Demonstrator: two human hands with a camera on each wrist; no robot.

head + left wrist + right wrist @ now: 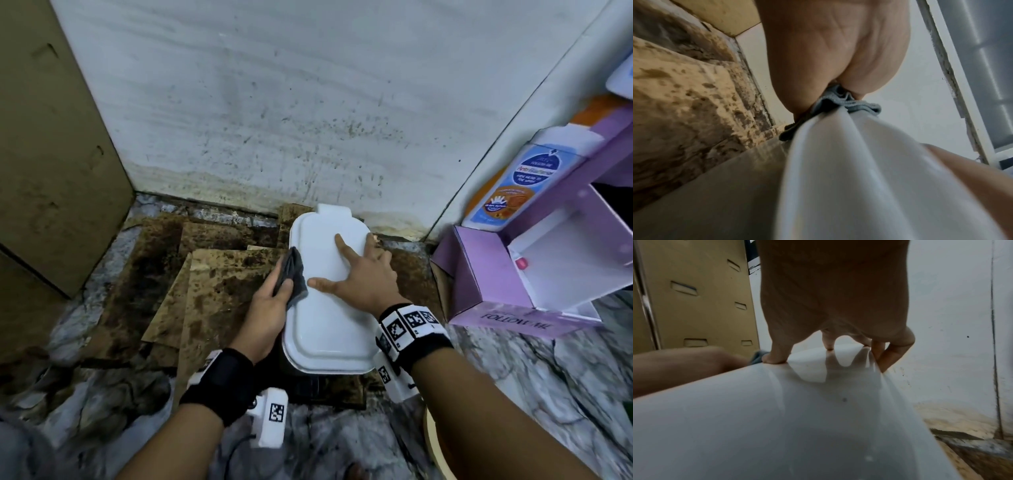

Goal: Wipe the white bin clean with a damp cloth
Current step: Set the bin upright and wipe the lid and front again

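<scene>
The white bin [325,329] stands on the floor against the wall, its flat white lid [797,410] closed. My left hand [270,305] grips a dark grey cloth [291,274] and holds it against the lid's left edge. In the left wrist view the cloth [849,102] is bunched under my palm at the lid's rim [838,162]. My right hand [359,270] lies flat on the lid with fingers spread; its outer fingers [892,352] hang over the right rim. The bin's body below the lid is mostly hidden.
Stained brown cardboard sheets [212,274] cover the floor around the bin. A tall cardboard box [51,154] stands at the left. A purple box [507,287] and a hand-wash bottle [510,185] sit at the right. The spotted white wall [274,102] is close behind.
</scene>
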